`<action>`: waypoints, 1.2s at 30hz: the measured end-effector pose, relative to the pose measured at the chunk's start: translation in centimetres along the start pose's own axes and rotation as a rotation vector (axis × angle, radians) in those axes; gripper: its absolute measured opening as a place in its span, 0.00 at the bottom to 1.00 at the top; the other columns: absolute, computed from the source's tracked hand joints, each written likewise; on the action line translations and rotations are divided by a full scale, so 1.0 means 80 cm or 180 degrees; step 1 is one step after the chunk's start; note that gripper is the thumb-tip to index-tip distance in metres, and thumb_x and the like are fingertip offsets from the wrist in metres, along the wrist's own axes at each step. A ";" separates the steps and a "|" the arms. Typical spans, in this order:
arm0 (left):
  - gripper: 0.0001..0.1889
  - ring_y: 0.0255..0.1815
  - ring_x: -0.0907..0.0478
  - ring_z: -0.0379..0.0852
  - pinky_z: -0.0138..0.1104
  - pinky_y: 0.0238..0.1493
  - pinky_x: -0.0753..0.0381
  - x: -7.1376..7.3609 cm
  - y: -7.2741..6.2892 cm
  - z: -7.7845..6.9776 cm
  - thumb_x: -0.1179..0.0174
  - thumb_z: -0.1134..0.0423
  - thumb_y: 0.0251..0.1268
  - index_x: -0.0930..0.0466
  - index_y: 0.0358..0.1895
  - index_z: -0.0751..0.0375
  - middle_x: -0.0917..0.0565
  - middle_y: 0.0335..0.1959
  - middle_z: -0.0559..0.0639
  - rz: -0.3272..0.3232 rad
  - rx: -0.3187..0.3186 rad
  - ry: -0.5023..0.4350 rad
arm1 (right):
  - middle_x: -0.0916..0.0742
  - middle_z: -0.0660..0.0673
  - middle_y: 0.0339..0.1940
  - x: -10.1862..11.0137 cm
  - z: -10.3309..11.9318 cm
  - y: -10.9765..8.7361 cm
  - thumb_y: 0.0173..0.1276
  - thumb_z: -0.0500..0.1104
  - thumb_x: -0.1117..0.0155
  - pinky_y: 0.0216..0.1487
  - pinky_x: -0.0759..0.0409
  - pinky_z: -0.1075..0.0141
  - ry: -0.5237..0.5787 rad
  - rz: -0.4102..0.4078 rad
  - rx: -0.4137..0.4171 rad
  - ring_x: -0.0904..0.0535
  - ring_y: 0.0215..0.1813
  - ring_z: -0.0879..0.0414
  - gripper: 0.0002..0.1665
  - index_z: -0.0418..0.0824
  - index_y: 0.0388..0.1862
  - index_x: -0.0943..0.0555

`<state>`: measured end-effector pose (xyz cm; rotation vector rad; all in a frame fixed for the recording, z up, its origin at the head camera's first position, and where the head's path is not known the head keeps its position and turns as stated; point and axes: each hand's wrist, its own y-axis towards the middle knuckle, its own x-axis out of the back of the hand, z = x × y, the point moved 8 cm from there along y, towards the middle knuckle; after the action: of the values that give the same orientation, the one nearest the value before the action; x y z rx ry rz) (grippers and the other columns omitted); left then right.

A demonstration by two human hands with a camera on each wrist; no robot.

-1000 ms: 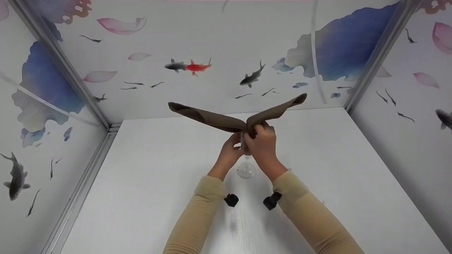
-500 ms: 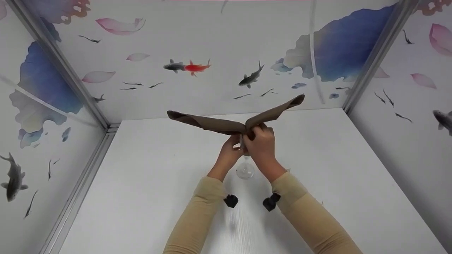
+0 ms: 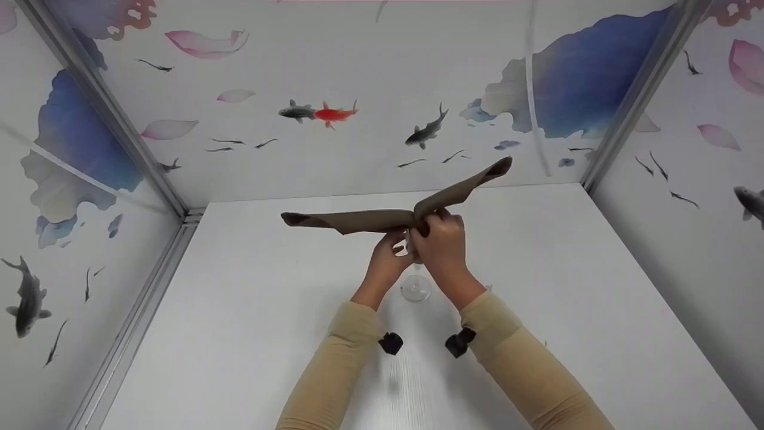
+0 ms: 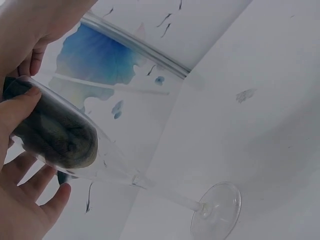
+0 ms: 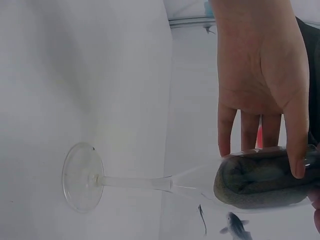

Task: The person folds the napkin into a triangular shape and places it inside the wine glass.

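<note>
A clear champagne flute stands upright on the white table, its round foot resting flat. Stuffed down in the bowl is the rolled lower end of a brown cloth napkin. Above the rim the napkin spreads into two wings, the left nearly level, the right slanting up. My left hand grips the bowl from the left, thumb on the near side. My right hand holds the upper bowl from the other side, its thumb over the glass and fingers behind, right beneath the napkin's right wing.
The white table is bounded by white panels printed with fish, petals and blue blotches. Metal corner rails run along the panel joints. A small black camera sits at each wrist.
The napkin's left wing has sunk from a raised slant to almost level, and its right wing has shifted slightly inward. Both hands stay nearly in place around the flute.
</note>
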<state>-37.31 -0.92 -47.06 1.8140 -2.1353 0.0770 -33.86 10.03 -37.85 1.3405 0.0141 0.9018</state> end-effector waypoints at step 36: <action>0.25 0.59 0.24 0.52 0.45 0.61 0.29 0.019 -0.014 -0.027 0.51 0.48 0.76 0.23 0.56 0.69 0.19 0.54 0.57 -0.0743 0.0272 -0.1246 | 0.18 0.40 0.24 0.030 -0.054 -0.019 0.73 0.48 0.41 0.36 0.25 0.52 0.0493 0.0143 -0.1030 0.21 0.31 0.46 0.20 0.36 0.23 0.21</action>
<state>-35.95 -1.99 -44.83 2.2702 -2.1707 -0.2682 -33.51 15.03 -39.21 0.9724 -0.0411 0.9979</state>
